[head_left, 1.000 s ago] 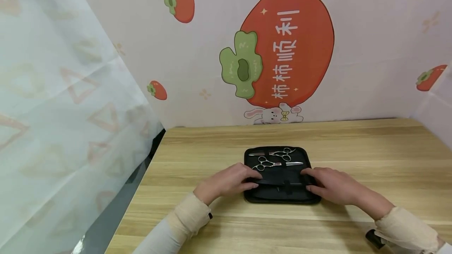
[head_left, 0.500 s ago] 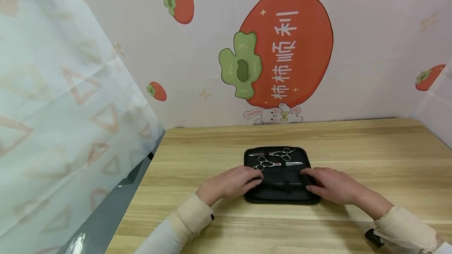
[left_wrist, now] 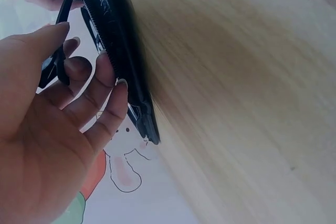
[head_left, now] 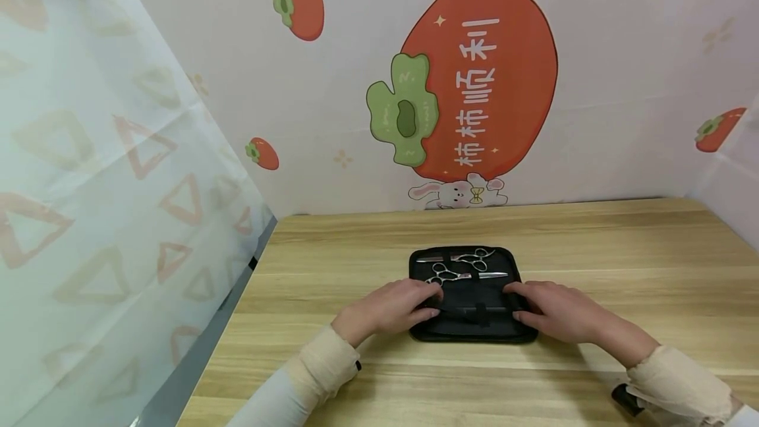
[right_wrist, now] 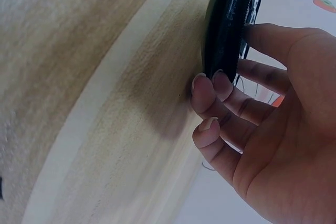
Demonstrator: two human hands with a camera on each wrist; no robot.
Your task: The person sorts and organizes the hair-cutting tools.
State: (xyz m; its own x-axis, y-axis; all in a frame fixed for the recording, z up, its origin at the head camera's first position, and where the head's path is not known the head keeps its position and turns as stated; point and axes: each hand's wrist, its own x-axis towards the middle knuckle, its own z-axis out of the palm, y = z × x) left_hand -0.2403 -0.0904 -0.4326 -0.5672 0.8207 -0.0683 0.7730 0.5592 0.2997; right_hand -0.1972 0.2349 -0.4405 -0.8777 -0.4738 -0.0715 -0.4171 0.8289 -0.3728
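Note:
A black zippered scissor case (head_left: 474,334) lies unfolded on the wooden table. Two silver hairdressing scissors, an upper pair (head_left: 479,259) and a lower pair (head_left: 452,276), are strapped in its far part. At the case's left side, my left hand (head_left: 385,308) pinches a thin black flap (left_wrist: 66,8) between thumb and index finger. The flap stands raised from the case in the left wrist view. My right hand (head_left: 560,312) holds the case's right edge, thumb over the inside and fingertips (right_wrist: 202,93) against the outer rim. Fingers partly cover the lower scissors' handles.
The wooden table (head_left: 622,256) extends around the case on all sides. Behind it stands a backdrop (head_left: 332,97) printed with persimmons. A patterned white sheet (head_left: 136,203) hangs along the left side.
My left hand has shifted slightly and the flap it pinches has changed its tilt a little. The right hand and the case have stayed in place.

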